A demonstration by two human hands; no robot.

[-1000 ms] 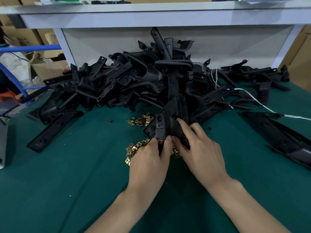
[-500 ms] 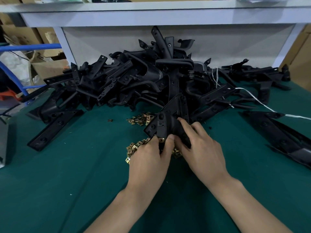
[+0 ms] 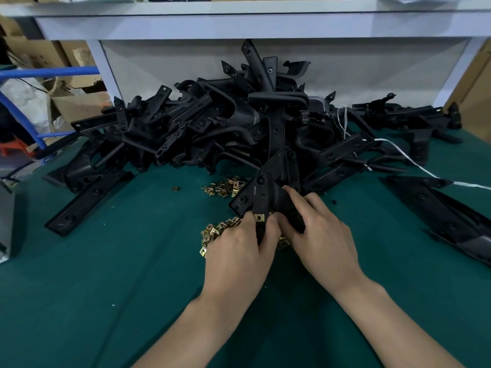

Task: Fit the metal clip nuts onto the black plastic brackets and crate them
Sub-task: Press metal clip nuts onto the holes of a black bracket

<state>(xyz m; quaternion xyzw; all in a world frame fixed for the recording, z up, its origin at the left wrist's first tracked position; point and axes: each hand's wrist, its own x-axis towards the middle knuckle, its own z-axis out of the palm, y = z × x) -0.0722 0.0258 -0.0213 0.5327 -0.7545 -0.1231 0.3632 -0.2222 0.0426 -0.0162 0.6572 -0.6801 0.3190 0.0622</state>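
The left hand (image 3: pixel 239 251) pinches a brass clip nut (image 3: pixel 259 217) onto the near edge of a black bracket (image 3: pixel 261 189). The right hand (image 3: pixel 324 240) grips the bracket by its body, low over the green tabletop (image 3: pixel 106 274). The bracket is likely stiff and light. The nut looks small and springy, best pinched by its flat faces. More loose nuts (image 3: pixel 214 231) lie beneath.

Green-covered surface (image 3: pixel 106 288), heaped at the back with a tangled pile of black plastic brackets (image 3: pixel 239 128). Angled out at the heap's left edge, one long flat bracket (image 3: pixel 87 200); apart on the right, another large bracket (image 3: pixel 451 216), with a white cord (image 3: pixel 414 166) trailing across that side. Down front, a near scatter of clip nuts (image 3: pixel 212 232), a smaller far scatter (image 3: pixel 223 185) just before the heap, and a single nut (image 3: pixel 174 188) to its left.
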